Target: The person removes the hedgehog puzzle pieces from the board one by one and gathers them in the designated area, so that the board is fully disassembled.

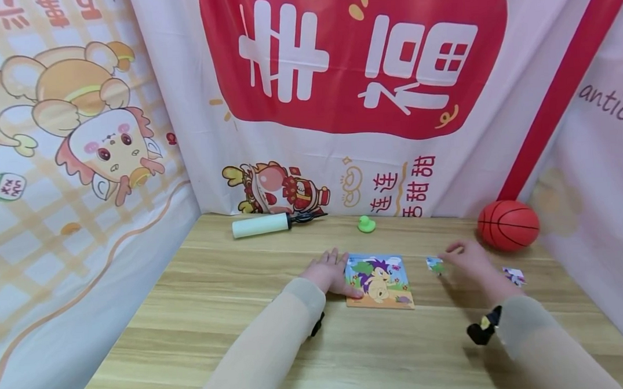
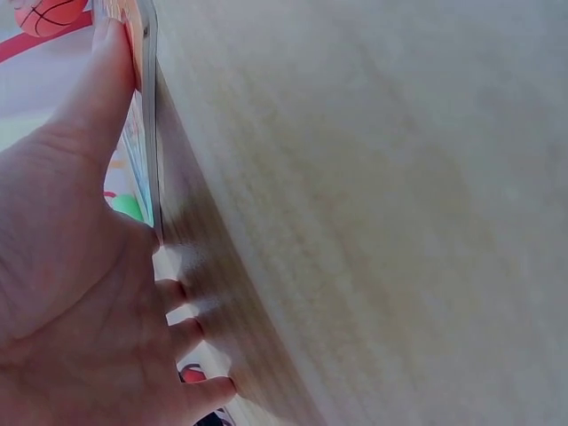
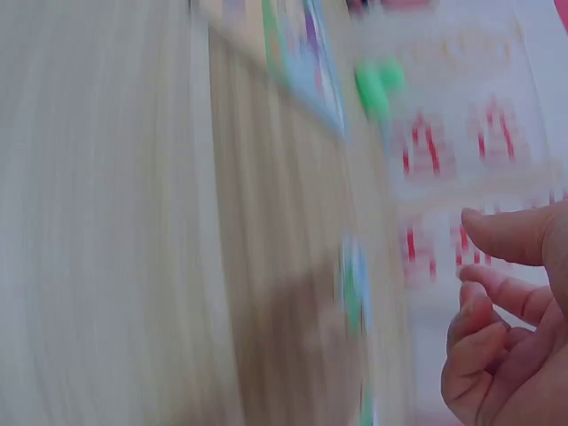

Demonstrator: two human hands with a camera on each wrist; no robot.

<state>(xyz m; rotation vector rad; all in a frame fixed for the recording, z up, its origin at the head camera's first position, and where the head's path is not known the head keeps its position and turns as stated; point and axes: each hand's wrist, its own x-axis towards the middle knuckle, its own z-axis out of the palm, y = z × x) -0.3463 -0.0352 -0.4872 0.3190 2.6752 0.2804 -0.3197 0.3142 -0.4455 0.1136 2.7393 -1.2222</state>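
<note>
A square picture puzzle with a purple-haired hedgehog lies on the table. My left hand rests at its left side: the thumb lies on the board and the spread fingertips touch the table, as the left wrist view shows. To the right, a small blue-and-green puzzle piece lies by itself. Just beside it hovers my right hand, thumb and forefinger apart with nothing between them and the other fingers loosely curled. Another loose piece, white and purple, lies right of that hand.
A red basketball sits at the back right corner. Along the back edge are a green rubber duck and a pale hand pump with a black end. Printed cloth hangs behind the wooden table.
</note>
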